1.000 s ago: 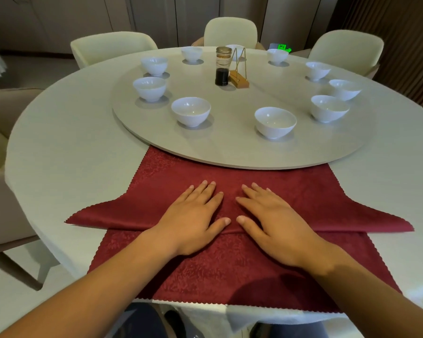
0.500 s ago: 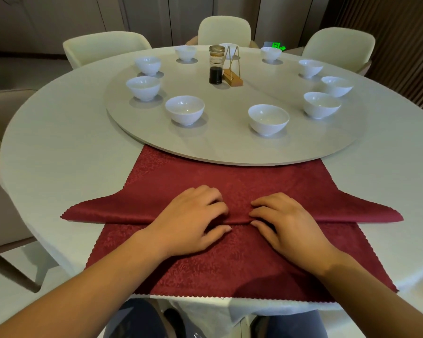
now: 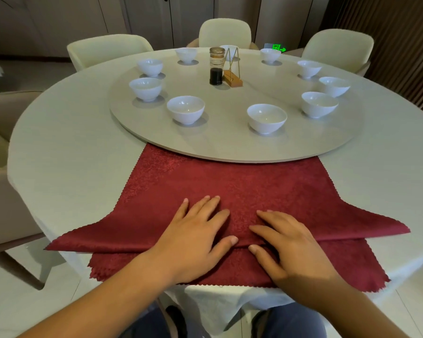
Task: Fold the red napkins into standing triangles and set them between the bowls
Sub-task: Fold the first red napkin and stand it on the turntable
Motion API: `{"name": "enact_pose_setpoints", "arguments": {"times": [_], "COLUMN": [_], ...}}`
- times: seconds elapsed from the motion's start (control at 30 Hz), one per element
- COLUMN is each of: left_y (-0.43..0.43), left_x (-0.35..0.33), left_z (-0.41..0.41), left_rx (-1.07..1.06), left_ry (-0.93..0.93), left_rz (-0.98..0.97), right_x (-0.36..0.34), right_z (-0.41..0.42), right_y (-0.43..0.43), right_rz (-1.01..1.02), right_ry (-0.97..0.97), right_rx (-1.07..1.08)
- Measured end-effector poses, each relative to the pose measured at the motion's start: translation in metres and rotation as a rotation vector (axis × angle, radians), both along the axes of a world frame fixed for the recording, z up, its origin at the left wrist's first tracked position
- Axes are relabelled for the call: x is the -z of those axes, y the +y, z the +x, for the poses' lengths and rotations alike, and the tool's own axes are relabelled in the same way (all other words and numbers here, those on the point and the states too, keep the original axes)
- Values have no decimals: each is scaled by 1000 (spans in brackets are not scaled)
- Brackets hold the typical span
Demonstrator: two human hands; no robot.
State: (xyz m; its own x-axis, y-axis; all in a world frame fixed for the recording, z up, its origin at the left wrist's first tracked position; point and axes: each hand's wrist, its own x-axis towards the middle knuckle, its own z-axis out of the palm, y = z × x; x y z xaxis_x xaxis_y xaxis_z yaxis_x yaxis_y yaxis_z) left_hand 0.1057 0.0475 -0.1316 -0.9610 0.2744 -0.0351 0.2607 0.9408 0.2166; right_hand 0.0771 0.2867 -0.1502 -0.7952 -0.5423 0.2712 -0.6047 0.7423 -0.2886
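A red napkin (image 3: 230,181) lies spread on the near side of the round table, its far edge tucked under the turntable. A folded upper layer forms a wide band with points at left and right, over a lower layer that reaches the table's front edge. My left hand (image 3: 195,237) lies flat on the fold with straight fingers. My right hand (image 3: 288,247) presses flat beside it, thumb at the fold line. Several white bowls ring the turntable; the nearest are one bowl (image 3: 186,109) and another bowl (image 3: 266,118).
The grey turntable (image 3: 230,147) carries a dark sauce jar (image 3: 216,65) and a small wooden stand (image 3: 233,79) at its middle. Cream chairs (image 3: 225,32) surround the white-clothed table (image 3: 71,154). My knees show below the front edge.
My fingers curled on the fold half a second ago and now lie straight and flat again. The hands sit a little nearer the front edge.
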Motion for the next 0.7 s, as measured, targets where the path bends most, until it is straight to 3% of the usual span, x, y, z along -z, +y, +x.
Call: {"name": "enact_pose_setpoints", "arguments": {"times": [0.07,0.27,0.7], "left_y": [5,1,8], "left_x": [4,13,8], "left_z": [0,-4,-9], "left_rx": [-26,-42,-72], "left_ry": [-89,-64,-61], "left_rz": [-83,-121,-72], "right_x": [0,-3,-11], "right_z": [1,-2,-4], "right_y": [-3,-5,-20], "right_rz": [81,230,123], "right_ry": [-95,-173,-195], "right_rx": [12,5,127]}}
